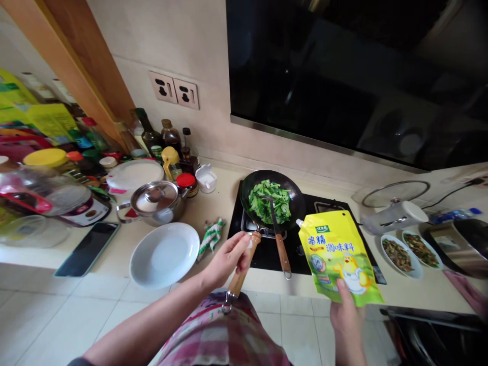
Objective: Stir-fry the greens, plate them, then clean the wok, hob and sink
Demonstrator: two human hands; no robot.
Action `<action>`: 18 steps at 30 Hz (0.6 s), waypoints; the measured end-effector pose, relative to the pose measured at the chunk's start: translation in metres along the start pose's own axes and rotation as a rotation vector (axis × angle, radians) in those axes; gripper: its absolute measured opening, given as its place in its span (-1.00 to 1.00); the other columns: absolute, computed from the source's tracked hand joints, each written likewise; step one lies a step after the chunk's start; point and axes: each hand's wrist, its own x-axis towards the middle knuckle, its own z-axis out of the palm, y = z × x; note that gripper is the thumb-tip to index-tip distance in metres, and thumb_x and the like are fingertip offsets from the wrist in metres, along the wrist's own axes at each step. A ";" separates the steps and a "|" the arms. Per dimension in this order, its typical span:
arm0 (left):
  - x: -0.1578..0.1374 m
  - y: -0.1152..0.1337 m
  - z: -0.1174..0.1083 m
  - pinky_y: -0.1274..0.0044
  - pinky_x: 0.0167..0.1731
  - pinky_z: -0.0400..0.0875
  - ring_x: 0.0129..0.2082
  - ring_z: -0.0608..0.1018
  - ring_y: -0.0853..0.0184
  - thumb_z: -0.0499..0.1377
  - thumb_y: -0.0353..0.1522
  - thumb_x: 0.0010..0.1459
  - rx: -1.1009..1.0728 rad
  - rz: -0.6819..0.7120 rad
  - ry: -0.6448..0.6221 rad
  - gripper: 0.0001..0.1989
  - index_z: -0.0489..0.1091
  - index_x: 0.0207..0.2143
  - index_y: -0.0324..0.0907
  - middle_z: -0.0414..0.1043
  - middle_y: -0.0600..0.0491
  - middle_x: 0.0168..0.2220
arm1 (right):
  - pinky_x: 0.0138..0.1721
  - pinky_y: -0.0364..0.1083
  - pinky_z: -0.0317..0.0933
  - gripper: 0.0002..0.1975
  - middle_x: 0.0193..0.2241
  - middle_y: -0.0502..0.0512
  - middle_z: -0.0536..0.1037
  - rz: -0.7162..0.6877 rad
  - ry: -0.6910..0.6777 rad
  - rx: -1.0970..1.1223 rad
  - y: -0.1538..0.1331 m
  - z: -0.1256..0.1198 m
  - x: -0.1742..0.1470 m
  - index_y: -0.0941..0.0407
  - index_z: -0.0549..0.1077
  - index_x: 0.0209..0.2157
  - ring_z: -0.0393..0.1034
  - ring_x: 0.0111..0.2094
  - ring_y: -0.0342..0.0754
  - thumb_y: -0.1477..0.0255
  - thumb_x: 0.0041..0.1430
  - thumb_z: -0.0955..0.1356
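The left hand (pixel 226 256) had its thumb and fingers drawn together at the tips, pinching a small white piece (pixel 250 244). It was just above the wooden handle (pixel 239 278) of the wok (pixel 298 195); whether it touched that handle could not be told. The right hand (pixel 347 317) was closed on the lower edge of a yellow pouch (pixel 331 249), its thumb across the printed front. The pouch rose above the right hand, leaning to the left, with the white spout (pixel 299 222) at its upper left corner.

Beyond the left hand and to its right, the wok stood on a black hob (pixel 301 252), holding chopped green leaves (pixel 263 203). A spatula (pixel 282 249) rested in it, its wooden grip pointing back between the two hands. To the left of the left hand, a white plate (pixel 162 256) lay on the desk (pixel 224 183), with a green-and-white cloth (pixel 212 235) just beyond the hand and a lidded pot (pixel 162 208) behind the plate. Farther left lay a phone (pixel 88 249). To the right of the right hand, two dishes of food (pixel 397 254) stood side by side.
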 end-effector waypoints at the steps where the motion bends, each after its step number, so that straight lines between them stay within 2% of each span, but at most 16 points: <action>1: -0.004 -0.005 -0.007 0.65 -0.69 0.06 -0.71 0.26 0.51 0.03 -0.04 0.18 -0.025 -0.007 0.042 -0.63 0.17 -0.42 -0.16 0.18 0.25 -0.70 | 0.06 0.14 0.26 -0.18 0.15 0.15 0.33 -0.002 0.001 -0.017 0.005 0.004 0.009 0.05 0.20 0.20 0.25 0.13 0.16 0.32 -0.12 0.48; 5: -0.023 -0.026 -0.032 0.65 -0.70 0.00 -0.73 0.19 0.53 0.10 -0.06 0.15 -0.200 -0.048 0.195 -0.65 0.22 -0.40 -0.17 0.10 0.27 -0.69 | 0.04 0.20 0.26 -0.20 0.12 0.22 0.36 0.041 -0.011 -0.099 0.020 0.015 0.037 0.13 0.27 0.17 0.29 0.09 0.21 0.29 -0.15 0.49; 9: -0.041 -0.040 -0.051 0.65 -0.70 -0.03 -0.71 0.18 0.54 0.16 -0.08 0.11 -0.304 -0.048 0.324 -0.65 0.24 -0.42 -0.18 0.10 0.25 -0.69 | 0.06 0.18 0.25 -0.21 0.10 0.21 0.39 -0.024 -0.034 -0.189 0.023 0.017 0.052 0.14 0.28 0.15 0.31 0.08 0.19 0.26 -0.15 0.49; 13: -0.053 -0.045 -0.057 0.66 -0.70 -0.04 -0.71 0.16 0.55 0.19 -0.08 0.09 -0.345 -0.057 0.386 -0.65 0.24 -0.44 -0.18 0.11 0.25 -0.69 | 0.06 0.15 0.26 -0.21 0.03 0.25 0.45 -0.044 -0.044 -0.290 0.020 0.017 0.062 0.20 0.35 0.10 0.36 0.03 0.19 0.26 -0.22 0.52; 18: -0.056 -0.047 -0.056 0.66 -0.70 -0.02 -0.72 0.19 0.54 0.21 -0.06 0.05 -0.352 -0.051 0.402 -0.62 0.24 -0.47 -0.18 0.12 0.24 -0.70 | 0.03 0.14 0.29 -0.24 0.01 0.25 0.47 -0.063 -0.075 -0.339 0.018 0.019 0.070 0.19 0.37 0.07 0.37 0.01 0.19 0.26 -0.22 0.52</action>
